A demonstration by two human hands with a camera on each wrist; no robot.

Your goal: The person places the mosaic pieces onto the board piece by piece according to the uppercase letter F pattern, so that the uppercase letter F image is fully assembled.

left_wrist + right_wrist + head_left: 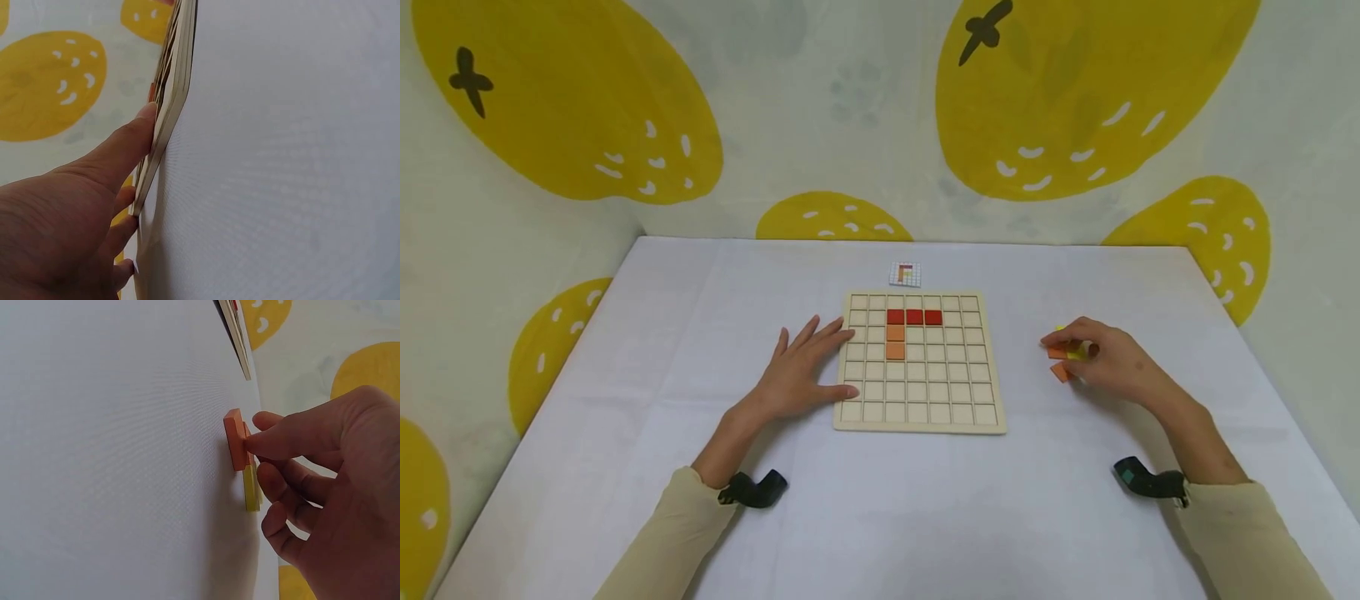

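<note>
My left hand (797, 372) lies spread at the left edge of a pale wooden grid board (917, 431). Its thumb and fingertips touch the rim, seen edge-on in the left wrist view. Set in the board are three red tiles (914, 317) in a row, with two orange tiles (895, 342) below the leftmost one. At the right, my right hand (1112, 358) bends over a small group of loose tiles. Its thumb and forefinger are at the orange tiles (235, 440); whether they pinch one is unclear. A yellow tile (251, 489) lies beside them, partly hidden.
A small pattern card (906, 273) with a coloured grid lies just behind the board. White cloth (917, 508) covers the table, which meets a fruit-patterned wall (850, 150) at the back. Dark wrist mounts (758, 489) stick out from both sleeves.
</note>
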